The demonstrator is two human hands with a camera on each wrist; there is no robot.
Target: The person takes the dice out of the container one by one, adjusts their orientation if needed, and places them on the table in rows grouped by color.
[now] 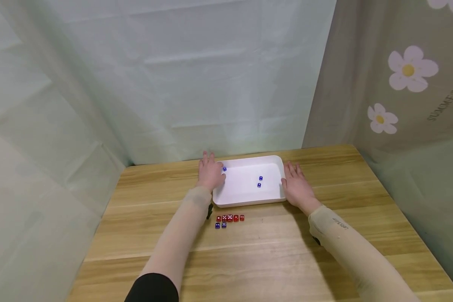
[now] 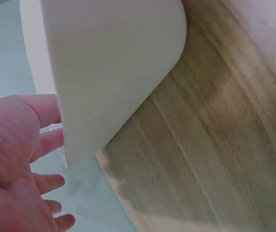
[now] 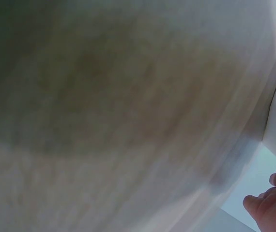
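A shallow white tray sits near the table's back edge with three blue dice in it. Two of them, an upper blue die and a lower one, lie right of its middle; another blue die is by the left wall. My left hand is at the tray's left side, thumb and one finger reaching over the rim, one fingertip close to that die. Its other fingers extend outside, as the left wrist view shows. My right hand lies along the right wall with fingers straight, thumb at the rim.
In front of the tray on the wooden table stands a row of several red dice, with two blue dice just below its left end. Pale cloth hangs behind, and a flowered curtain is at the right.
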